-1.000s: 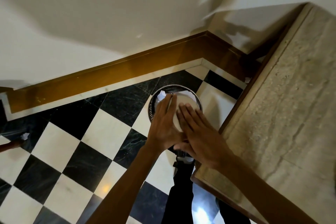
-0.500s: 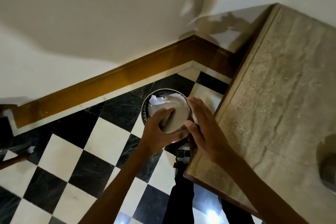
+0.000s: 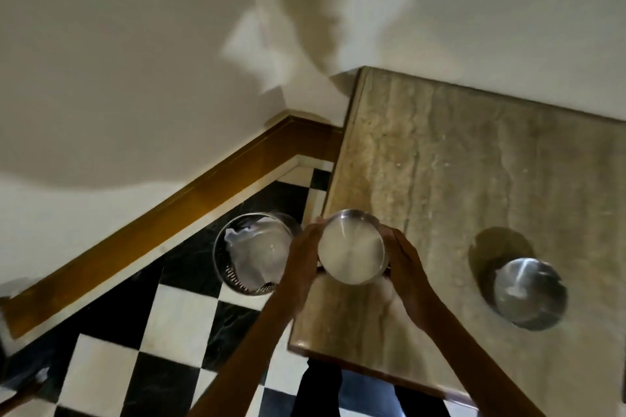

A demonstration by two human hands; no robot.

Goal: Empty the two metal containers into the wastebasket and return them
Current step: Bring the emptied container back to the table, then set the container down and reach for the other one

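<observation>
- Now both hands, left hand [image 3: 302,256] and right hand [image 3: 406,276], clasped a metal container [image 3: 352,249] upright, mouth up, over the counter [image 3: 440,162] edge.
- Second container [image 3: 528,293] sat at 3 o'clock; wastebasket [image 3: 252,252] at 9 o'clock.

The wastebasket [image 3: 252,256] stands on the floor [image 3: 111,369] just left of the table [image 3: 457,179], near the wall. One metal container [image 3: 352,249] sits between the left hand [image 3: 301,261] and right hand [image 3: 411,281] above the table's left edge. A second metal container [image 3: 528,293] rests on the table to the right.
</observation>
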